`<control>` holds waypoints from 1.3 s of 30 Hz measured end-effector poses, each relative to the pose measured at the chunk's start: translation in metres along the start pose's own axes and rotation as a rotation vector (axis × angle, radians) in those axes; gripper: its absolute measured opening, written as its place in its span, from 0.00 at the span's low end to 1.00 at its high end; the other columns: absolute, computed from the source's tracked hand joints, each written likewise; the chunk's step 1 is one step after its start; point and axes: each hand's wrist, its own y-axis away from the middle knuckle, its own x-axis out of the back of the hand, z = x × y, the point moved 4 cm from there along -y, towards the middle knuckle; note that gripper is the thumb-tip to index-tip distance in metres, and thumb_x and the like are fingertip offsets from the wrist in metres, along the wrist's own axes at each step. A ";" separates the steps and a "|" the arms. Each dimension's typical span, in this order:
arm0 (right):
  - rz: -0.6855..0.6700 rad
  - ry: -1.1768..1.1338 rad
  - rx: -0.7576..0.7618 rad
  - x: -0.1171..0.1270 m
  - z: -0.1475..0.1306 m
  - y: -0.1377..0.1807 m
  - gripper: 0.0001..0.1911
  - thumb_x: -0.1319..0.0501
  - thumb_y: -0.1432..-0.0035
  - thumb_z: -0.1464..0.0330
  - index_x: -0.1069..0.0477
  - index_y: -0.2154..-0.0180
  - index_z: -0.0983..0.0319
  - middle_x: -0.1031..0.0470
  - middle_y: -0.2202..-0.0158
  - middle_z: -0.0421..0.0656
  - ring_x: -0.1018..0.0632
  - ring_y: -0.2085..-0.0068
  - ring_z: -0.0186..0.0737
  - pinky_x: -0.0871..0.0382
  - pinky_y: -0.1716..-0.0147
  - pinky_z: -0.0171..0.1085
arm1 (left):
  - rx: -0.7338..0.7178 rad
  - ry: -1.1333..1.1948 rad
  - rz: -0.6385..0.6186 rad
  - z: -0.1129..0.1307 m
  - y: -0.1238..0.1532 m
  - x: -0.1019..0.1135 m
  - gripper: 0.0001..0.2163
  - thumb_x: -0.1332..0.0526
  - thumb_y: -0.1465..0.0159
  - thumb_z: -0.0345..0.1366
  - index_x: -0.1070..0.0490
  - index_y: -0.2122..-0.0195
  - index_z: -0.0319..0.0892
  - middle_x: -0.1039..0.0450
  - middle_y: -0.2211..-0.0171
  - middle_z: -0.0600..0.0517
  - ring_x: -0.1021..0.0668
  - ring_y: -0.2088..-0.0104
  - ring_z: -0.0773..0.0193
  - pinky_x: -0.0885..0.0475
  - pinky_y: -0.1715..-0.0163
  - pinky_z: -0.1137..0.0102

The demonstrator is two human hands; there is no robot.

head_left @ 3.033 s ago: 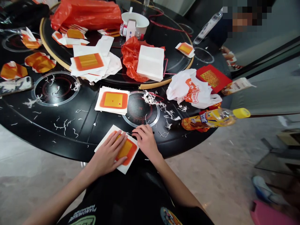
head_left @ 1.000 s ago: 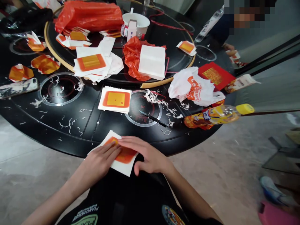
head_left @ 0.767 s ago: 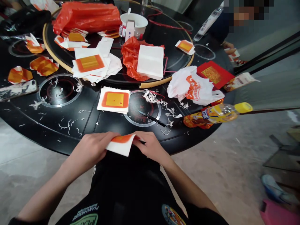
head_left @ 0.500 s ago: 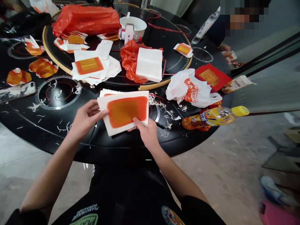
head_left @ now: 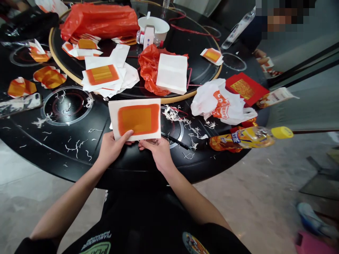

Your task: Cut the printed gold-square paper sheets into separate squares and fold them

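Observation:
A small stack of joss paper (head_left: 137, 118), white with an orange patch and a gold rectangle, is held up above the near edge of the table. My left hand (head_left: 112, 150) grips its lower left, thumb on the front and fingers behind. At the bottom edge, my right hand (head_left: 159, 151) has its fingers curled and closed against the paper, partly hidden behind it. A thin black stick, perhaps a pen (head_left: 177, 141), lies just right of the paper among white paper shreds (head_left: 172, 113).
Loose joss sheets (head_left: 102, 74), a white paper block (head_left: 172, 73) and a red plastic bag (head_left: 99, 22) lie on the turntable. Folded gold pieces (head_left: 50, 77) and a phone (head_left: 21, 104) are left. A drink bottle (head_left: 246, 138) and white bag (head_left: 222, 100) lie right. Another person's hand (head_left: 261, 56) shows far right.
The joss paper has been levelled and shifted slightly left. My right hand's thumb has left the paper's front for its bottom edge; my left hand has moved down to the lower left.

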 end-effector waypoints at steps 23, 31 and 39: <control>0.159 1.432 0.898 -0.013 -0.031 -0.011 0.16 0.33 0.30 0.53 0.19 0.58 0.59 0.16 0.60 0.48 0.21 0.56 0.51 0.34 0.54 0.48 | 0.058 0.025 -0.068 -0.023 -0.070 0.019 0.15 0.25 0.41 0.44 0.21 0.63 0.37 0.20 0.77 0.49 0.20 0.80 0.64 0.23 0.78 0.73; 0.180 1.596 0.795 -0.026 -0.009 -0.033 0.19 0.42 0.23 0.64 0.23 0.68 0.61 0.18 0.75 0.44 0.21 0.72 0.41 0.44 0.61 0.42 | 0.056 0.073 -0.075 -0.018 -0.061 0.007 0.13 0.25 0.40 0.42 0.21 0.64 0.38 0.21 0.78 0.50 0.20 0.80 0.64 0.21 0.77 0.72; 0.193 1.575 0.825 -0.022 -0.006 -0.034 0.16 0.42 0.28 0.69 0.24 0.69 0.61 0.21 0.78 0.42 0.23 0.74 0.39 0.43 0.62 0.42 | 0.062 0.139 -0.064 -0.025 -0.066 0.011 0.15 0.24 0.40 0.45 0.20 0.63 0.38 0.19 0.74 0.47 0.20 0.79 0.64 0.21 0.76 0.72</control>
